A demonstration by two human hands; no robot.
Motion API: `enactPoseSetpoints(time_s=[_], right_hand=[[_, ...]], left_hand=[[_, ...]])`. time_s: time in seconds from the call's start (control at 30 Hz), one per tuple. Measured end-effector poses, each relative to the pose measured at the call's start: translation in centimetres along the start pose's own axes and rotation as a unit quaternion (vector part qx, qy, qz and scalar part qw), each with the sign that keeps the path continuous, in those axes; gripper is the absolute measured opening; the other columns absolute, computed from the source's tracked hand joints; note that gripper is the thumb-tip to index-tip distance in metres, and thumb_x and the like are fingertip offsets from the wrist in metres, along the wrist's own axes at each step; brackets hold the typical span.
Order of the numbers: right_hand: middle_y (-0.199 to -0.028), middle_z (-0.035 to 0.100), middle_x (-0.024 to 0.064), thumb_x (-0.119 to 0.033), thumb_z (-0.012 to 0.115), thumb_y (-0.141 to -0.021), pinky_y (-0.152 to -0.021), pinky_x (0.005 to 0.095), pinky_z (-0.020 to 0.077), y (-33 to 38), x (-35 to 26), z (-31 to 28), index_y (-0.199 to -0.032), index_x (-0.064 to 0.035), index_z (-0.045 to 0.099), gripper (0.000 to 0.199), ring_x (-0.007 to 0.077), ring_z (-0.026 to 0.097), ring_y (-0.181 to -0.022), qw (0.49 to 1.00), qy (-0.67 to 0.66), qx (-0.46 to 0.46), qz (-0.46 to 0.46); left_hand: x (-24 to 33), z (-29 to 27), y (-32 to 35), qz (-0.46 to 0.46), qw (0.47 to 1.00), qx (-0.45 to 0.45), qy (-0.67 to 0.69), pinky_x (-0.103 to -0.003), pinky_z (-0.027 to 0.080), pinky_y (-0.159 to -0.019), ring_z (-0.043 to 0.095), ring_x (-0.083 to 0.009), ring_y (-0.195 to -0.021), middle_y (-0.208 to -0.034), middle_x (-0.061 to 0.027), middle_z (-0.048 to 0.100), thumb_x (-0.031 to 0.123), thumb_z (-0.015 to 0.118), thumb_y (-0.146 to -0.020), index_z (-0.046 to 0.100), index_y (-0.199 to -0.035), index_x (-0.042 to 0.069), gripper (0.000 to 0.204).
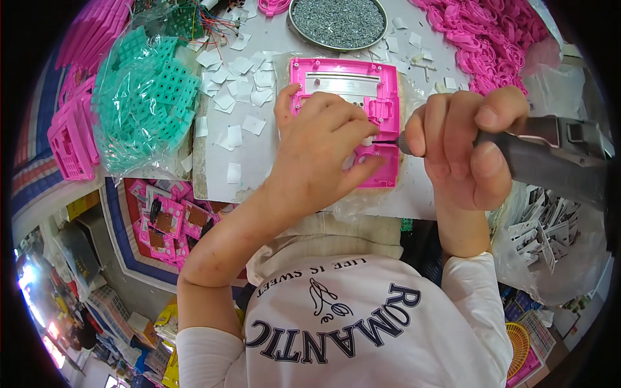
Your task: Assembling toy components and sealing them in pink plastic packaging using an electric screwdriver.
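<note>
We appear to be at a screw-driving step on the pink plastic housing (391, 84), which lies on the white tabletop (420, 197) in front of us. Our right hand (462, 136) wraps its fingers around the dark power screwdriver (556, 152), whose thin bit (387, 142) reaches the housing beside our left thumb. Our left hand (323, 132) lies over the housing with its fingers partly spread, thumb and forefinger close to the bit's tip; we cannot tell whether they pinch a screw. In our judgement, the next move calls for the housing held steady and the bit lined up squarely before any pressure.

Beyond the housing stands a round metal tray (293, 29) of small silvery screws (338, 22). White paper squares (253, 124) scatter to its left, near a clear bag of teal plastic pieces (145, 97) and some red wires (220, 26). Pink plastic parts (491, 39) heap at the far right. Below the tabletop, pink assemblies (168, 216) pile at our left, and a yellow basket (517, 349) sits low at our right.
</note>
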State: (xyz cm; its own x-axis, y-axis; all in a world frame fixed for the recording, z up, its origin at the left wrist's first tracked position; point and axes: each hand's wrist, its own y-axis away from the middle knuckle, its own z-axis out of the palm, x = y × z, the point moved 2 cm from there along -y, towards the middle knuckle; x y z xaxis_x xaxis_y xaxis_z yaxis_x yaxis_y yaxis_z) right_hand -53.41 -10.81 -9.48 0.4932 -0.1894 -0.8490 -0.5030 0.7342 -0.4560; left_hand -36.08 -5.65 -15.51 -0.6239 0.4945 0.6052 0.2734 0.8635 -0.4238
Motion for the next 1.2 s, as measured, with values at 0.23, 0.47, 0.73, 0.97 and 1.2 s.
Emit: enactPoseSetpoints(time_s=[0.23,0.47,0.73,0.97,1.2], right_hand=[[-0.066,0.048,-0.0032,-0.023,0.063,-0.1,-0.065,0.0324,0.0485,0.0,-0.7,0.6,-0.121,-0.0156,0.052,0.025,0.0102,0.045,-0.058,1.0,0.015,0.002,0.024],[-0.065,0.047,-0.0009,-0.019,0.064,-0.099,-0.061,0.0332,0.0473,0.8,1.4,0.1,-0.119,-0.0119,0.051,0.025,0.0114,0.044,-0.055,0.996,0.066,0.06,0.011],[-0.088,0.062,0.011,0.001,0.066,-0.09,-0.067,0.0296,0.0577,1.5,3.1,-0.6,-0.11,0.0023,0.05,0.025,0.0163,0.069,-0.075,0.997,0.034,0.071,-0.007],[-0.089,0.062,0.0105,0.002,0.065,-0.09,-0.068,0.0281,0.0569,1.7,3.5,-0.1,-0.109,0.0016,0.05,0.025,0.0156,0.069,-0.076,0.996,0.02,0.084,-0.011],[-0.072,0.055,0.0048,-0.01,0.069,-0.095,-0.06,0.034,0.0512,1.5,3.6,0.0,-0.102,-0.0067,0.048,0.022,0.0146,0.053,-0.059,0.977,0.215,0.003,0.01]], left_hand=[[0.5,0.1,-0.2,0.027,0.999,-0.002,-0.027,-0.058,0.024,-0.11,0.062,-0.0191,-0.098,-0.088,0.005,0.066,0.015,0.081,-0.076,0.069,-0.085,0.016,0.014],[0.3,-0.2,-0.1,0.008,0.997,-0.041,-0.069,-0.062,0.021,-0.11,0.056,-0.0249,-0.113,-0.115,-0.0004,0.064,0.029,0.08,-0.08,0.071,-0.099,0.016,0.025],[-0.3,0.4,0.8,-0.001,0.995,-0.058,-0.08,-0.065,0.018,-0.111,0.052,-0.0275,-0.12,-0.124,-0.0024,0.061,0.031,0.081,-0.078,0.071,-0.101,0.015,0.03],[-0.5,0.6,0.9,-0.007,0.997,-0.05,-0.061,-0.065,0.018,-0.112,0.053,-0.0269,-0.12,-0.124,-0.002,0.061,0.03,0.082,-0.076,0.07,-0.099,0.013,0.03],[-0.3,0.6,0.8,-0.008,0.995,-0.046,-0.088,-0.066,0.021,-0.113,0.053,-0.024,-0.122,-0.121,-0.0006,0.062,0.031,0.084,-0.071,0.074,-0.091,0.015,0.027]])
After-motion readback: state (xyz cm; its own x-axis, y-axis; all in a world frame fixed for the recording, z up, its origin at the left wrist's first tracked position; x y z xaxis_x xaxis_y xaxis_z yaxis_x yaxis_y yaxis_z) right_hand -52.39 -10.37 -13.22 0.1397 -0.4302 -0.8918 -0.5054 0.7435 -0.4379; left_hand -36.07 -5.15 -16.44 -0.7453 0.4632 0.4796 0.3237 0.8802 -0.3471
